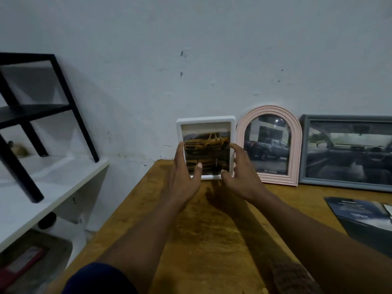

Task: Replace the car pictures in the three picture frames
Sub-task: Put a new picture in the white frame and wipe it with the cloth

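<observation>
White frame [205, 120]: rectangular, portrait, rounded corners, smooth matte plastic-looking rim, glossy front. It sits at the back of the wooden table [212, 240], upright near the wall [191, 49] and just beside the pink frame [269, 109]. Cannot tell whether the two touch, or whether the white frame's bottom edge rests on the tabletop.

Inside it is the car picture [206, 143]: a yellow pickup against a pale sky, with a second yellow vehicle shot below it, partly hidden by the thumbs.

Left hand [182, 179] grasps the frame's left edge - index finger runs up the side, thumb pressed on the lower front. Right hand [241, 177] grasps the right edge, fingers curved around the side, thumb tip at the bottom rim.

The pink frame is arch-topped with a ribbed, stepped moulding. It leans on the wall and holds a dark pickup photo with a Toyota logo strip at the bottom. The grey frame [347, 118] is landscape with a plain bevelled rim and stands to the right, just beside the pink one. It shows a car interior - dashboard and steering wheel.

The table is yellow-brown with worn grain and dark scuffing in the middle. A dark glossy brochure [364, 215] lies flat at the right edge. Left of the table is a white laminate shelf [42, 183] with a black square-tube metal rack [81, 126] standing on it. The wall is pale painted plaster, chipped and speckled.
</observation>
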